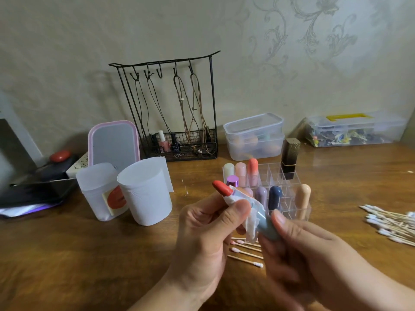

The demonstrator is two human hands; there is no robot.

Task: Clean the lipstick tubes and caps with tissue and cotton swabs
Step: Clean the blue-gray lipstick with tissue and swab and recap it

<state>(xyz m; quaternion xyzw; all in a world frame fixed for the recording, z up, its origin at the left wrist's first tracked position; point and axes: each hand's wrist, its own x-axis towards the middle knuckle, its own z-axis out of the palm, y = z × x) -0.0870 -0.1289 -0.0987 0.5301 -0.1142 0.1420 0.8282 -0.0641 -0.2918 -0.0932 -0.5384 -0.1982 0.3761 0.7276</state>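
My left hand [208, 223] pinches a folded white tissue [249, 216] around the neck of an open lipstick tube [268, 230], just below its red-orange bullet [222, 188]. My right hand [298, 248] grips the tube's pale blue base from the right. Both hands hover above the wooden table [89, 254]. Behind them a clear acrylic organizer [292, 205] holds several capped lipsticks, with a black and gold lipstick [289, 158] upright at its back. Several used cotton swabs [244, 252] lie under my hands, and a pile of clean cotton swabs [390, 223] lies at the right.
Two white plastic cups [143, 191] stand at the left, in front of a pink-framed mirror [113, 142]. A black wire jewellery rack [177, 113] and stacked clear boxes [254, 135] stand against the wall. A black device [38, 187] lies far left, another clear box [354, 129] far right.
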